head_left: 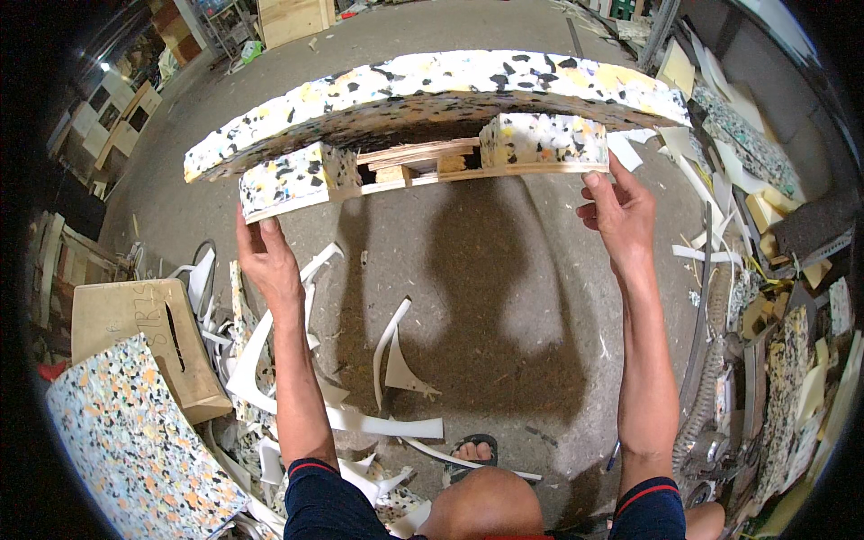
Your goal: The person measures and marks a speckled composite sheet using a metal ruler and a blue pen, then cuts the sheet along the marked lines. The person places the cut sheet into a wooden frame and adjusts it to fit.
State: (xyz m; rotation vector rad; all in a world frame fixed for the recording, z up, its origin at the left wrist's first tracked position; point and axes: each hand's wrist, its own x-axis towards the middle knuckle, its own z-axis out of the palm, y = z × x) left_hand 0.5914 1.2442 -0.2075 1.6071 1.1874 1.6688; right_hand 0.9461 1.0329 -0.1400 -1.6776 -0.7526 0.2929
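Between my two hands is a wooden frame (418,177) with a thin plywood edge toward me and an opening in its middle. One speckled foam block (286,183) sits at its left end and another foam block (544,142) at its right end. My left hand (270,261) grips the left end, thumb on the near edge. At the right corner my right hand (621,211) pinches the edge with thumb and fingers. Just beyond stands a long speckled foam slab (432,79), its far edge curved in this view. Whether it is joined to the frame is hidden.
White foam offcuts (387,423) litter the concrete floor on the left and near my sandalled foot (474,450). A cardboard box (144,333) and a speckled foam sheet (144,441) lie at left. Along the right are foam scraps (783,360) and a ribbed hose (715,333).
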